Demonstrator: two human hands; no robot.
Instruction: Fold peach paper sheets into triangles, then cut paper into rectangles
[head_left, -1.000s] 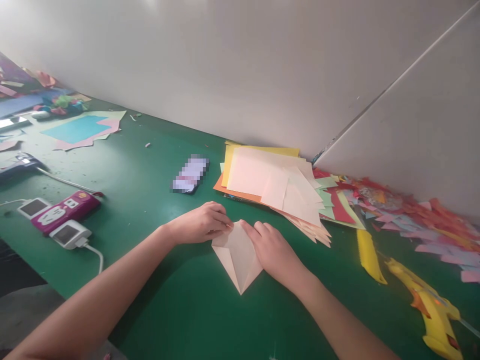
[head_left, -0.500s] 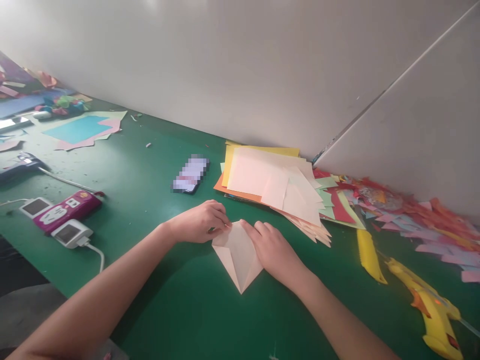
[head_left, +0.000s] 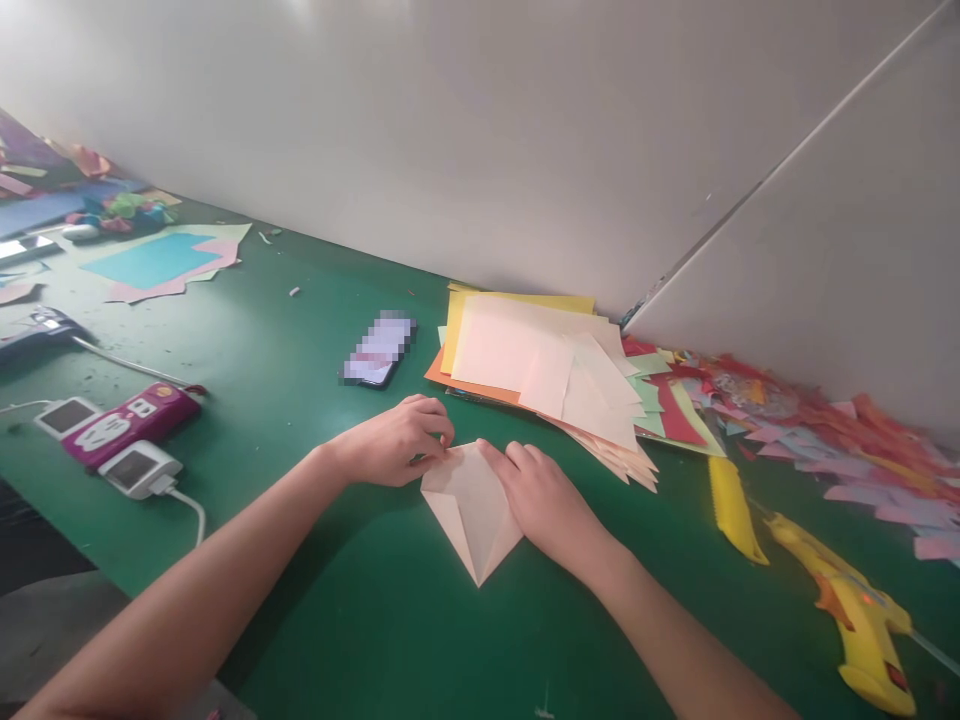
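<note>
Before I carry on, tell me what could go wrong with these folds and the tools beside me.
The folded paper could skew: the right grip covers its right side while the left grip is only at its upper left edge, so an uneven pull might crease it.
The yellow glue gun shows a small orange light, so it may be hot if your right arm brushes it.
Nearby paper scraps might catch on it too.

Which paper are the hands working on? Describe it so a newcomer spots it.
On the green table, find the paper pile near the wall. Just nearer the camera, between left hand and right hand, lies a pale folded paper. Unlike the pile, it lies apart, kite-like, its sharp point toward the camera.
</note>
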